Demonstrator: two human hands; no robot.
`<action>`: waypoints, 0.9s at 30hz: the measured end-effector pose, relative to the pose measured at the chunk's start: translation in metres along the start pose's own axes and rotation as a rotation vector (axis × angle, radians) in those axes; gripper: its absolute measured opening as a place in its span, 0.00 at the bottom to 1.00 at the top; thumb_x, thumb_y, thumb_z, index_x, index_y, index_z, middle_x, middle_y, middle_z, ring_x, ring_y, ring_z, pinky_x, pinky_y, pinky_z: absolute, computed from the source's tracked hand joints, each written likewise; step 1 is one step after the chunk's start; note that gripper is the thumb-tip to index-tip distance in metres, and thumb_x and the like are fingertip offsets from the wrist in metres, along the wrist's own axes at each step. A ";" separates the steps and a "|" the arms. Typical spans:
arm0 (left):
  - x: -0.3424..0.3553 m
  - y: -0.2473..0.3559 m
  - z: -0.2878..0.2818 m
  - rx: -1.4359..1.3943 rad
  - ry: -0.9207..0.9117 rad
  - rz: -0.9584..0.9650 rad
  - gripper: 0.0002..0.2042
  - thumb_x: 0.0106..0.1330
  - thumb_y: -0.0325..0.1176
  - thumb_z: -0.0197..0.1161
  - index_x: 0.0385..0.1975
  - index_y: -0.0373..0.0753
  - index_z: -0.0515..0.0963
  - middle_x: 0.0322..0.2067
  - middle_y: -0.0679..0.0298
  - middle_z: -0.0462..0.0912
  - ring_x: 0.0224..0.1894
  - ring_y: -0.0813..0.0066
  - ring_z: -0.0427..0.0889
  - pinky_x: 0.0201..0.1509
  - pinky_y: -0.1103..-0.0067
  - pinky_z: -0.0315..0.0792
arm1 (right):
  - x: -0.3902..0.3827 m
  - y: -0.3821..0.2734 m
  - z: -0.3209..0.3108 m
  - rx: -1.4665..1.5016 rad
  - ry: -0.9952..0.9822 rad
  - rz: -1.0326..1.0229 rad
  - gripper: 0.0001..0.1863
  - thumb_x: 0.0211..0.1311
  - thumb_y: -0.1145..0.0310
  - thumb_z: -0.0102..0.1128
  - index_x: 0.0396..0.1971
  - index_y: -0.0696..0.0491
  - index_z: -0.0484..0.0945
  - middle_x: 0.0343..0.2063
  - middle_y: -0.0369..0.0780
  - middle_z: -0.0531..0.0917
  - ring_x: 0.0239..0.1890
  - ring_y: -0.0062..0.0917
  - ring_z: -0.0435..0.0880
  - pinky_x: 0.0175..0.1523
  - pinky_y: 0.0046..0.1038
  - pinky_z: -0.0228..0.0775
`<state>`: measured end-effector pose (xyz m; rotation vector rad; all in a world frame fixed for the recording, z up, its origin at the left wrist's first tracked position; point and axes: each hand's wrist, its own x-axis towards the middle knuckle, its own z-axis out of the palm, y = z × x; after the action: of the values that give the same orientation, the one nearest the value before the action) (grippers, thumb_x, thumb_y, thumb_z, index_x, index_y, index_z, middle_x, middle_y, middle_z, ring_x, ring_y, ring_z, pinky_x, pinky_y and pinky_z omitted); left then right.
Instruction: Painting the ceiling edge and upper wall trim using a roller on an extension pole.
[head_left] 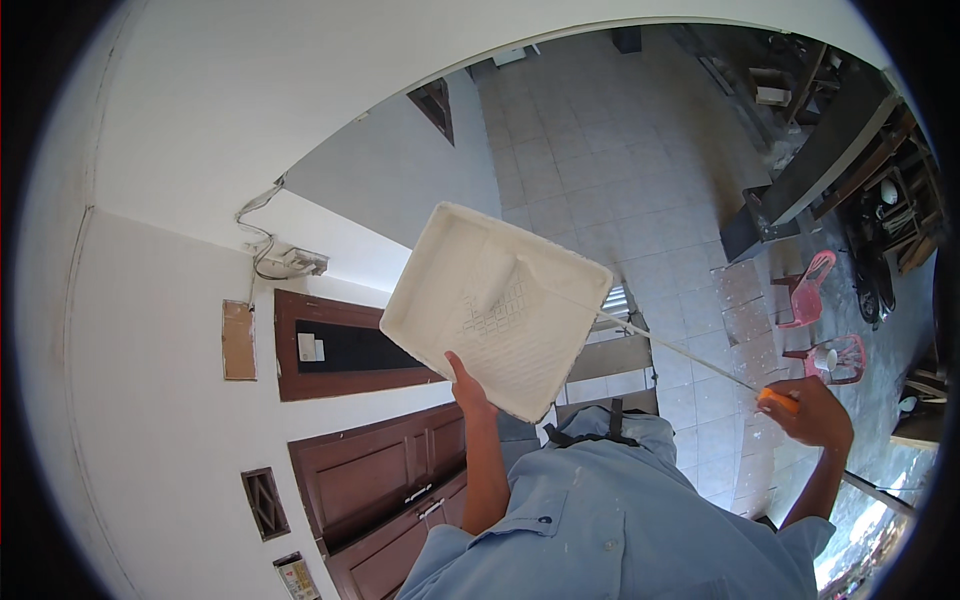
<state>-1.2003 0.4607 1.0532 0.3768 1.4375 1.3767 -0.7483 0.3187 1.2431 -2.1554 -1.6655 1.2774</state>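
Note:
My left hand point(468, 388) is closed on the near edge of a paint tray point(545, 365), its thumb over the rim and its other fingers hidden underneath. The tray is rectangular, coated in off-white paint, and has a ribbed pattern in its floor. A paint roller point(490, 280) lies in the tray, its sleeve covered in the same off-white paint. From it a long thin rod slants down to the right, ending in an orange handle point(778, 401). My right hand point(815, 412) is wrapped around that handle, well to the right of the tray.
White wall and ceiling surround me on the left, with loose wires point(262, 240) hanging by a fixture. Below stand brown wooden doors point(385, 480). Metal rungs or steps point(610, 360) show under the tray. Down on the tiled floor are pink plastic chairs point(808, 290); a black pillar point(810, 165) rises at right.

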 end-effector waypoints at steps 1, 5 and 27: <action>0.001 0.000 -0.001 0.002 0.010 0.001 0.39 0.67 0.60 0.49 0.61 0.26 0.59 0.58 0.52 0.70 0.56 0.59 0.74 0.59 0.68 0.70 | -0.003 0.000 -0.006 -0.048 -0.038 0.075 0.16 0.59 0.57 0.62 0.33 0.56 0.83 0.23 0.46 0.83 0.26 0.37 0.83 0.35 0.31 0.72; 0.001 0.001 0.002 0.046 0.001 0.027 0.39 0.67 0.60 0.49 0.61 0.26 0.59 0.58 0.52 0.70 0.56 0.59 0.73 0.59 0.68 0.69 | 0.005 -0.012 0.008 0.023 -0.005 0.077 0.16 0.60 0.56 0.60 0.32 0.56 0.83 0.22 0.46 0.82 0.24 0.37 0.82 0.34 0.31 0.71; -0.008 0.004 0.004 0.089 0.120 -0.036 0.41 0.66 0.63 0.48 0.62 0.27 0.58 0.59 0.54 0.69 0.57 0.60 0.72 0.60 0.68 0.68 | -0.009 -0.007 -0.013 -0.069 -0.034 0.156 0.16 0.56 0.56 0.65 0.31 0.56 0.84 0.20 0.44 0.81 0.25 0.38 0.81 0.36 0.31 0.72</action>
<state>-1.1955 0.4572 1.0610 0.3285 1.6013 1.3282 -0.7450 0.3186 1.2607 -2.3584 -1.6040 1.3217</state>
